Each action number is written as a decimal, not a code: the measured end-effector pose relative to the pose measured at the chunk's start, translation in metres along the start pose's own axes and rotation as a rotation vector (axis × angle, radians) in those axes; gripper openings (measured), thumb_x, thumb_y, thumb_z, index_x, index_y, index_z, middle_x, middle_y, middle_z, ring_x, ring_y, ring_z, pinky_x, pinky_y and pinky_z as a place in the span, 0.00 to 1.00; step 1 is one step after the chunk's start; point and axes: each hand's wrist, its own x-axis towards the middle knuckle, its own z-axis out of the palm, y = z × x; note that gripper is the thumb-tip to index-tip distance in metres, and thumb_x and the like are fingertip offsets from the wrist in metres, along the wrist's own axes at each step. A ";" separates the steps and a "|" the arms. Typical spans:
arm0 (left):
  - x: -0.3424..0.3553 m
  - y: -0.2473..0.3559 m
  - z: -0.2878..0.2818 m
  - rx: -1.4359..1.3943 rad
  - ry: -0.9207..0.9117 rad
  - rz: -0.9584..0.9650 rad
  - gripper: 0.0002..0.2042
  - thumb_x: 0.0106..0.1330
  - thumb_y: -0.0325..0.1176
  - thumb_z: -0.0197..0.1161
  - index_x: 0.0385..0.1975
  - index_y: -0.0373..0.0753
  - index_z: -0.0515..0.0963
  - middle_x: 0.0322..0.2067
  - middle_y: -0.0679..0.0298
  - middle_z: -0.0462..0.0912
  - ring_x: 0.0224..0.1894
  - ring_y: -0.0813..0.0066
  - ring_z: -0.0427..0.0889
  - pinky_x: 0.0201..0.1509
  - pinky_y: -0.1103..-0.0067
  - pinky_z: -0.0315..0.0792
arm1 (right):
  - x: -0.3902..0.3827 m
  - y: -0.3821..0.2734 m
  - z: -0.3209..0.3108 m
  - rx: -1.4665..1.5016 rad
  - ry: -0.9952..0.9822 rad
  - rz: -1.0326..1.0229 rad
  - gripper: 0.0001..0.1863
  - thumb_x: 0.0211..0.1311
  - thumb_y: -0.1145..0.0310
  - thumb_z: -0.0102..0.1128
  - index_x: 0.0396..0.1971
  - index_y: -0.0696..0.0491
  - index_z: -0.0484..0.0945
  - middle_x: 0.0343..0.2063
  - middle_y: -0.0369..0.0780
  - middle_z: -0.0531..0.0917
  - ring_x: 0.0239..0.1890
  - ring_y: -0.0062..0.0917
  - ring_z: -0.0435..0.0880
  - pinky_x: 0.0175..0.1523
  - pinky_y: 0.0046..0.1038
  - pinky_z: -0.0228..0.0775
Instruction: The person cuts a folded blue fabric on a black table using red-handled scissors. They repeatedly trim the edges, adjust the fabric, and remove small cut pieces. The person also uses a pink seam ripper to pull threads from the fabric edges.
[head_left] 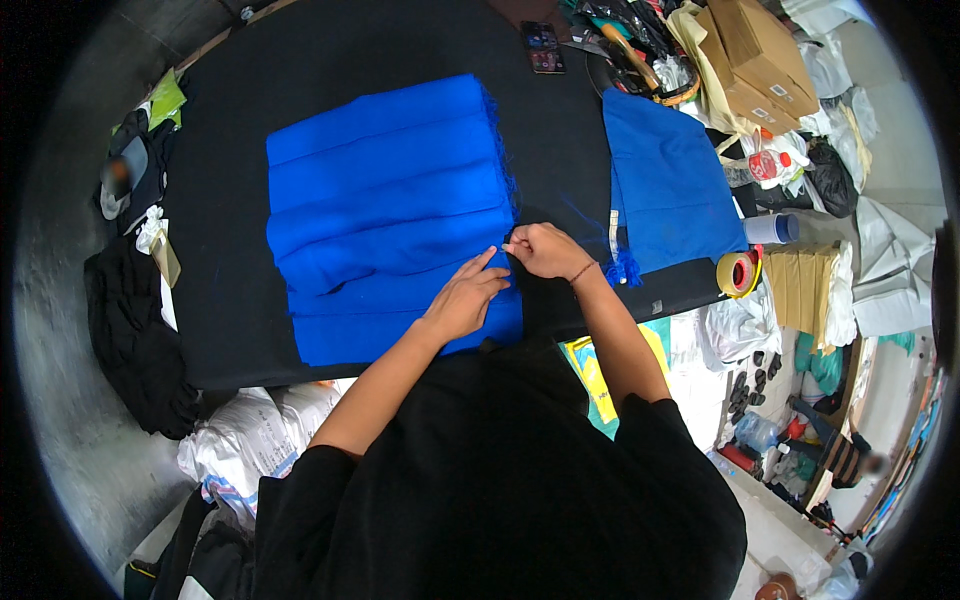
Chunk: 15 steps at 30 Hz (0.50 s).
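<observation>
My left hand rests on the blue cloth, its fingers stretched out and pressing lightly rather than curled round anything. My right hand meets it at the cloth's right edge, near the centre of the frame, with thumb and fingers drawn close together; whether they pinch cloth, a thread or something small and dark, I can't tell, as the tips are too small to read.

The cloth lies left of centre on the black table, laid out in overlapping bands. That much looks done, while loose threads fray along its right edge above my hands, so I judge that edge unfinished. Right of centre, a second blue piece lies apart, untouched by either hand, with a blue tassel of threads at its lower left corner.
</observation>
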 end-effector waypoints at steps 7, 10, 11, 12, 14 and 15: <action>0.000 -0.002 0.003 -0.012 -0.005 -0.004 0.13 0.69 0.21 0.62 0.51 0.36 0.85 0.61 0.55 0.82 0.78 0.47 0.64 0.79 0.55 0.62 | 0.000 0.000 -0.001 0.033 -0.015 0.014 0.13 0.70 0.63 0.66 0.32 0.58 0.85 0.30 0.54 0.87 0.38 0.52 0.88 0.43 0.48 0.77; 0.001 -0.001 0.002 -0.004 -0.015 -0.002 0.13 0.69 0.21 0.62 0.51 0.36 0.85 0.61 0.55 0.82 0.78 0.47 0.64 0.80 0.55 0.62 | 0.001 0.004 0.001 0.033 -0.029 0.008 0.13 0.70 0.62 0.66 0.32 0.57 0.85 0.29 0.53 0.87 0.37 0.51 0.88 0.42 0.47 0.77; 0.000 -0.001 0.001 -0.007 -0.016 -0.004 0.13 0.69 0.21 0.62 0.51 0.36 0.85 0.62 0.55 0.82 0.79 0.47 0.63 0.80 0.55 0.62 | 0.001 0.003 0.001 0.033 -0.029 0.009 0.13 0.70 0.62 0.66 0.31 0.57 0.85 0.29 0.53 0.87 0.37 0.51 0.88 0.43 0.47 0.77; 0.000 0.000 0.001 -0.009 -0.017 -0.005 0.13 0.69 0.21 0.62 0.51 0.36 0.85 0.62 0.55 0.81 0.79 0.47 0.63 0.80 0.55 0.61 | 0.001 0.002 0.001 0.033 -0.029 0.010 0.14 0.70 0.62 0.66 0.31 0.57 0.85 0.29 0.53 0.87 0.38 0.51 0.88 0.43 0.47 0.77; 0.000 -0.001 0.001 -0.005 -0.018 0.003 0.13 0.69 0.21 0.62 0.51 0.36 0.85 0.62 0.54 0.81 0.79 0.46 0.63 0.80 0.55 0.61 | 0.001 0.002 0.002 0.028 -0.010 -0.006 0.13 0.70 0.63 0.66 0.31 0.58 0.85 0.28 0.52 0.86 0.35 0.50 0.87 0.41 0.45 0.76; 0.000 -0.002 0.001 -0.003 -0.019 0.008 0.13 0.69 0.21 0.62 0.51 0.36 0.85 0.62 0.54 0.81 0.79 0.46 0.63 0.80 0.55 0.61 | 0.000 0.003 0.004 0.024 0.010 -0.024 0.12 0.70 0.65 0.66 0.31 0.58 0.84 0.26 0.52 0.85 0.33 0.50 0.86 0.38 0.44 0.74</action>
